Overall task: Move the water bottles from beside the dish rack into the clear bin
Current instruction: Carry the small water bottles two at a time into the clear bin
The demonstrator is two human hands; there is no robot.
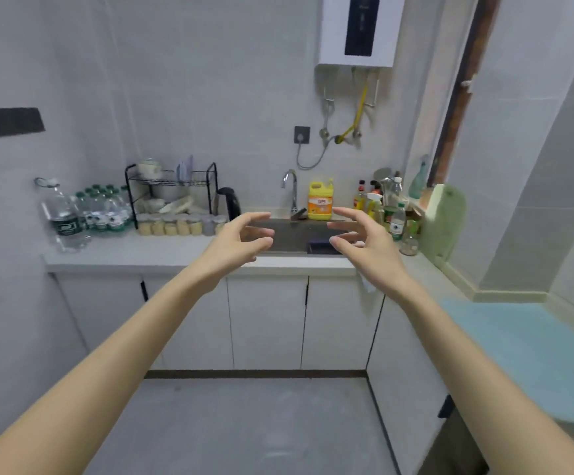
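Small grey-tiled kitchen, white counter (175,252) with sink (289,236) along the back wall. Water bottles (102,210) stand bunched on the counter's left end, just left of the black dish rack (172,193). Left hand (235,240) and right hand (364,240) hover before the sink, fingers spread, holding nothing.

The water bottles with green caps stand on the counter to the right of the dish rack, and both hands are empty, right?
Not quite: the head view shows the water bottles left of the dish rack, not right. Both the left hand and right hand are empty.
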